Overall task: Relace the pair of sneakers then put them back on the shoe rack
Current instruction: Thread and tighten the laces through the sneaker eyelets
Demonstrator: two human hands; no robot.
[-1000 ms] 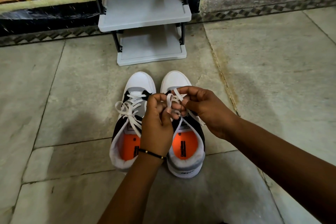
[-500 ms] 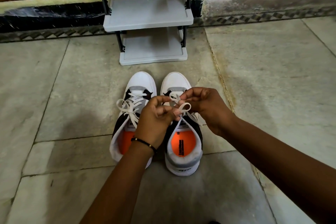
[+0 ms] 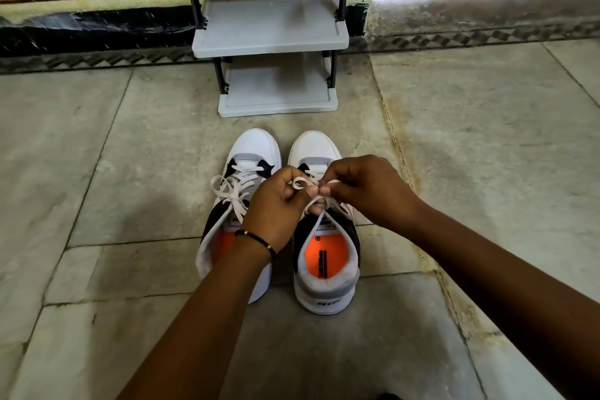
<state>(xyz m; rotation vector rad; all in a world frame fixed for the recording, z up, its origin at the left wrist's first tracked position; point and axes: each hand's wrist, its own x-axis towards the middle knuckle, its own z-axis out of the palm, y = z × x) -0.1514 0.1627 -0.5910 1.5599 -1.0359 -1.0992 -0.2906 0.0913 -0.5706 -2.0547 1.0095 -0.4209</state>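
My left hand [image 3: 276,204] and right hand [image 3: 367,191] pinch the right sneaker's [image 3: 324,237] lace [image 3: 300,183], rack [image 3: 269,26] just beyond.

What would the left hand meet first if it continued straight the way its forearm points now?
Probably the right hand: the left hand already nearly touches it over the white lace of the right sneaker. Depth is unclear.

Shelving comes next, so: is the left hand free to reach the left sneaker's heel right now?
Probably not yet: the left hand is pinching the right sneaker's lace, though the left sneaker lies right beneath its wrist.
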